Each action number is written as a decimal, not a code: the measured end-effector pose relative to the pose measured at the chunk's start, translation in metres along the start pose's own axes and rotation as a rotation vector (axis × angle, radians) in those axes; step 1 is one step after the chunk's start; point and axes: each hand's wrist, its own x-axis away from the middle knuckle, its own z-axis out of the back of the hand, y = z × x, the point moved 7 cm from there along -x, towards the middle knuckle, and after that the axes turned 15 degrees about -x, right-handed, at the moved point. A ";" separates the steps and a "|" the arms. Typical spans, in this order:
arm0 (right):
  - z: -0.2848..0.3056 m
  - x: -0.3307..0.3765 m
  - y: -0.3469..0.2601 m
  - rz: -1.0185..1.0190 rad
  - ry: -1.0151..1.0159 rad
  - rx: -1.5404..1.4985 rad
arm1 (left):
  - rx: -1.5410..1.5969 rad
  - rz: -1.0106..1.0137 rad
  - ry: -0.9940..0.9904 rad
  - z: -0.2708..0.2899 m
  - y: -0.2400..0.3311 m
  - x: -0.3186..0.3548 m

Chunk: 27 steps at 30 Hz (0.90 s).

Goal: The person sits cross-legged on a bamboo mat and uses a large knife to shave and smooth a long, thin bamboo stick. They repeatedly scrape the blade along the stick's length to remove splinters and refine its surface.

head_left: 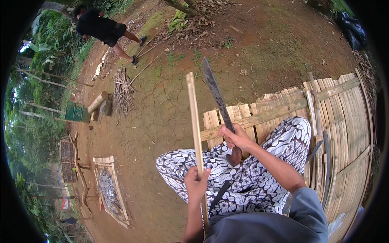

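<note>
Upright before me stands a long, pale bamboo strip [194,117], with my left hand [196,183] closed around its lower part. Its bottom end runs down beside my grey shirt. In my right hand [236,137] is a machete [216,91] with a dark, worn blade and a brown wooden handle [234,156]. The blade points up and away, to the right of the strip and apart from it. My fingers wrap the machete low on the blade, near the handle. Beneath both hands lie my crossed legs in patterned black-and-white trousers [259,174].
I sit on a slatted bamboo platform [348,133]; another blade [315,150] and loose strips lie on it to my right. A bundle of sticks [122,91], a green drum [77,112] and a framed bed of ash [107,186] are leftward. Farther off, a person [101,26] stands bent.
</note>
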 end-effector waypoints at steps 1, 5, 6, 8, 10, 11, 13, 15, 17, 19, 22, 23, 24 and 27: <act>-0.001 0.000 0.000 -0.008 -0.003 0.012 | -0.029 -0.027 -0.021 -0.009 -0.003 -0.001; -0.005 0.003 -0.002 -0.029 0.005 0.012 | -0.026 -0.037 -0.095 -0.029 -0.007 0.002; -0.004 0.003 -0.004 -0.040 0.012 -0.006 | -0.029 -0.049 -0.111 -0.032 -0.008 0.002; -0.004 0.003 -0.007 -0.063 0.021 -0.046 | -0.056 -0.074 -0.134 -0.037 -0.013 0.004; 0.002 -0.001 -0.005 -0.077 0.056 -0.098 | -0.036 -0.068 -0.167 -0.044 -0.012 0.008; 0.005 -0.002 -0.004 -0.070 0.073 -0.115 | -0.032 -0.045 -0.183 -0.045 -0.011 0.010; 0.008 -0.003 -0.007 -0.069 0.106 -0.135 | -0.020 0.001 -0.214 -0.047 -0.008 0.016; 0.011 -0.004 -0.004 -0.073 0.122 -0.169 | -0.022 0.053 -0.271 -0.045 -0.014 0.020; 0.015 -0.005 -0.003 -0.074 0.156 -0.195 | -0.061 0.062 -0.322 -0.041 -0.024 0.022; 0.017 -0.006 -0.002 -0.055 0.184 -0.188 | -0.098 0.106 -0.373 -0.036 -0.038 0.028; 0.016 -0.006 -0.008 -0.039 0.216 -0.184 | -0.162 0.112 -0.480 -0.031 -0.060 0.039; 0.017 -0.006 -0.010 -0.033 0.219 -0.190 | -0.193 0.163 -0.523 -0.030 -0.067 0.041; 0.018 -0.006 -0.010 -0.026 0.222 -0.195 | -0.172 0.238 -0.546 -0.028 -0.071 0.046; 0.024 -0.007 -0.011 -0.016 0.267 -0.173 | -0.175 0.270 -0.543 -0.026 -0.079 0.057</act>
